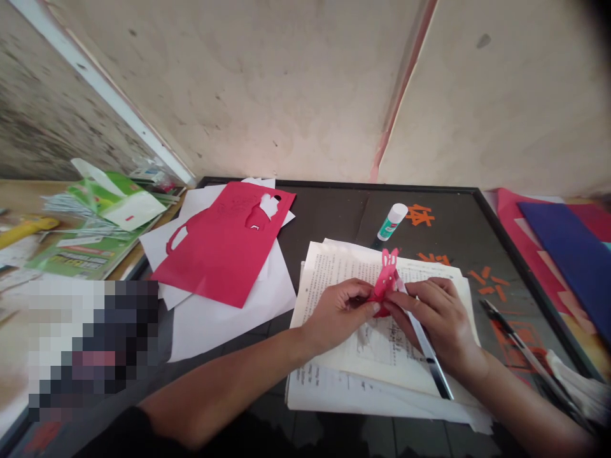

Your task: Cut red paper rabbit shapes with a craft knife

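Between my hands, above printed pages [334,267], is a small red paper cutout [386,275] with two long ear-like loops and small holes. My left hand [341,315] pinches its lower left side between thumb and fingers. My right hand [439,312] is closed around a slim silver craft knife [424,340] with a dark rear end. The knife's upper end reaches the right edge of the cutout, and its blade is too small to make out. The right fingertips also touch the paper's lower part. A glue stick [392,221] with a white cap lies just beyond the pages.
A red sheet [219,248] with cut-out openings lies over white paper [243,321] at left. A pen [518,337] and white tissue [573,381] are at right. Orange paper characters [420,215] mark the black board [334,203]. Blue sheets [568,254] lie far right.
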